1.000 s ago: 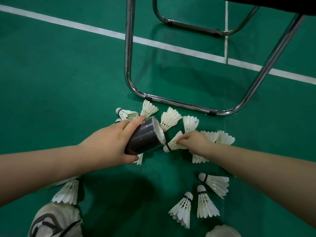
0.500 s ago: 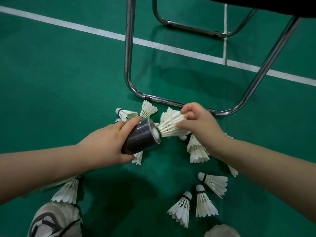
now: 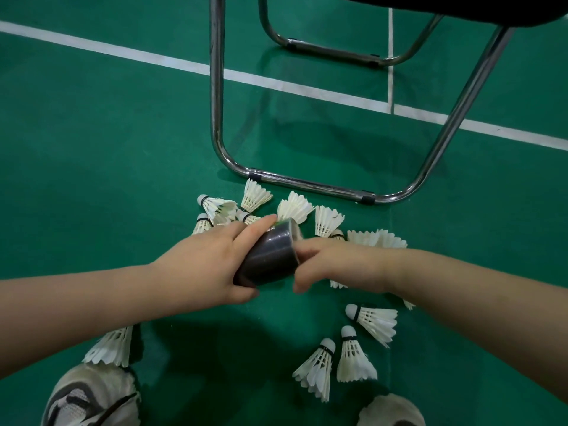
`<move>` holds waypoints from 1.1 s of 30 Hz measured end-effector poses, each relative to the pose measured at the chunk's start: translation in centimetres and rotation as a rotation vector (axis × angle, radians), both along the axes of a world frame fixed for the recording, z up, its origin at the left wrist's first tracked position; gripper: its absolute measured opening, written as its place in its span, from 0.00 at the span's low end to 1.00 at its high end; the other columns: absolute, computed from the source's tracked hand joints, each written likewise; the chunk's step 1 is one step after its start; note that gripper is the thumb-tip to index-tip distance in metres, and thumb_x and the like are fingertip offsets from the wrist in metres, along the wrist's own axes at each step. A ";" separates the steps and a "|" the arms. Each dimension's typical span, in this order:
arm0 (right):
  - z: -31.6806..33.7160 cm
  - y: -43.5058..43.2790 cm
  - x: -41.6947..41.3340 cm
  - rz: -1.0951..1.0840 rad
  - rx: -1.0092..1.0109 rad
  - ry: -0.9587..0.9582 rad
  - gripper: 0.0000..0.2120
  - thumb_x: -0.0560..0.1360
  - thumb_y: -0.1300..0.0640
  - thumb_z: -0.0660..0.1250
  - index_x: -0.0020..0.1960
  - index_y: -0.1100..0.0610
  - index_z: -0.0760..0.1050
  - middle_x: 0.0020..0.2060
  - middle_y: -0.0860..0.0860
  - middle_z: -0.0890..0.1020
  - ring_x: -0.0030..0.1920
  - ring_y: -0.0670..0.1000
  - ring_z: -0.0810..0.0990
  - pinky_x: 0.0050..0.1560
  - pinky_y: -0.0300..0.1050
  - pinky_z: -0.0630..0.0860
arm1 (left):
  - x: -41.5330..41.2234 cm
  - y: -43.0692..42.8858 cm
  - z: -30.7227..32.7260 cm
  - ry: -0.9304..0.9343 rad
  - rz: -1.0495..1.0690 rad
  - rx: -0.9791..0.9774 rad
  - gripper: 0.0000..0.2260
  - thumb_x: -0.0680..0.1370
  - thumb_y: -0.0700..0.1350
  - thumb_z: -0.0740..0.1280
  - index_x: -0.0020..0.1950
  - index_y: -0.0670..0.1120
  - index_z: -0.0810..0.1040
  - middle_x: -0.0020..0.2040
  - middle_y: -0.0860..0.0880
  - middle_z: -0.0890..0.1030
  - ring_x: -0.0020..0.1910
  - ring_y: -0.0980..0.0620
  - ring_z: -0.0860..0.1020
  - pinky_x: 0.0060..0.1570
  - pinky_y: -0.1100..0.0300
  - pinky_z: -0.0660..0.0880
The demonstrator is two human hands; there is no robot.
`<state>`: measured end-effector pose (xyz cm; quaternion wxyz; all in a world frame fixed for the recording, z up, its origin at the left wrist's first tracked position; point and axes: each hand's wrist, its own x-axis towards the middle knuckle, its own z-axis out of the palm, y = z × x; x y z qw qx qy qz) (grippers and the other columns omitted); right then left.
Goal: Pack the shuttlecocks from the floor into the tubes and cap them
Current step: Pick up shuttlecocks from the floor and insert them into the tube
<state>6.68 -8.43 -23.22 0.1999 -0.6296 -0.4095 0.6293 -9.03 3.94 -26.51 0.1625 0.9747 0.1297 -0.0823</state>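
Left hand has its fingers wrapped round the dark tube mid-frame. Right hand is right at the tube's mouth, too blurry to tell how its fingers lie. Loose shuttlecocks lie all around on the green floor. Risk imo: push one in crooked and the feathers crush or jam at the rim.

Head-worn view, facing down, close above floor

A: Footwear?
B: Left shoe, lower left corner; pale grey-white textured upper, dark curved stripes, a dark line across the top; right shoe, only a pale rounded toe shows.
A: Arms?
B: Left forearm and right forearm bare to the frame edge; left grip and right grip bare too.
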 end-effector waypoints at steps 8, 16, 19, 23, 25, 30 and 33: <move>-0.1 -2.4 1.0 -0.257 0.117 0.020 0.12 0.70 0.59 0.66 0.54 0.58 0.77 0.51 0.55 0.81 0.53 0.49 0.79 0.53 0.38 0.76 | 2.1 -1.6 0.3 0.022 -0.036 -0.022 0.47 0.69 0.62 0.68 0.72 0.59 0.35 0.65 0.51 0.67 0.58 0.51 0.71 0.56 0.57 0.71; -4.4 -8.2 8.2 -0.392 0.020 -0.614 0.11 0.75 0.57 0.65 0.56 0.46 0.74 0.51 0.44 0.80 0.53 0.44 0.77 0.54 0.41 0.74 | 2.1 -1.4 1.0 0.114 0.007 -0.003 0.47 0.69 0.62 0.68 0.74 0.57 0.37 0.66 0.52 0.67 0.57 0.52 0.72 0.55 0.59 0.71; -7.2 -9.0 8.1 -0.234 -0.056 -0.812 0.20 0.75 0.52 0.66 0.66 0.48 0.68 0.61 0.46 0.75 0.58 0.47 0.74 0.57 0.43 0.72 | 2.6 -1.3 1.4 0.112 -0.004 0.018 0.46 0.69 0.62 0.68 0.73 0.58 0.37 0.66 0.52 0.67 0.57 0.51 0.72 0.55 0.58 0.71; -9.6 -9.1 6.5 -0.088 0.008 -0.864 0.28 0.72 0.42 0.67 0.68 0.48 0.64 0.68 0.46 0.68 0.64 0.50 0.70 0.63 0.46 0.69 | 3.0 -1.7 2.0 0.086 -0.042 0.019 0.46 0.69 0.62 0.68 0.73 0.59 0.36 0.66 0.53 0.67 0.57 0.52 0.72 0.55 0.61 0.70; -10.4 -8.9 5.9 -0.014 0.031 -0.914 0.27 0.73 0.42 0.65 0.68 0.48 0.63 0.67 0.47 0.69 0.64 0.50 0.70 0.61 0.45 0.69 | 3.2 -2.1 2.0 0.100 -0.052 0.023 0.47 0.69 0.63 0.67 0.73 0.59 0.36 0.64 0.53 0.67 0.56 0.52 0.72 0.54 0.60 0.71; -12.0 -8.6 5.5 0.040 0.104 -0.995 0.14 0.77 0.49 0.60 0.59 0.55 0.69 0.49 0.51 0.77 0.44 0.49 0.74 0.42 0.41 0.74 | 4.9 -3.2 1.3 0.082 -0.033 0.026 0.46 0.69 0.62 0.68 0.72 0.59 0.36 0.62 0.51 0.69 0.53 0.52 0.73 0.53 0.58 0.72; -11.9 -8.5 6.0 -0.028 0.170 -1.040 0.11 0.79 0.52 0.56 0.54 0.55 0.73 0.43 0.49 0.76 0.42 0.49 0.75 0.41 0.43 0.76 | 5.7 -3.5 0.7 0.057 -0.009 -0.009 0.46 0.67 0.62 0.69 0.70 0.61 0.36 0.63 0.51 0.70 0.55 0.50 0.73 0.54 0.56 0.72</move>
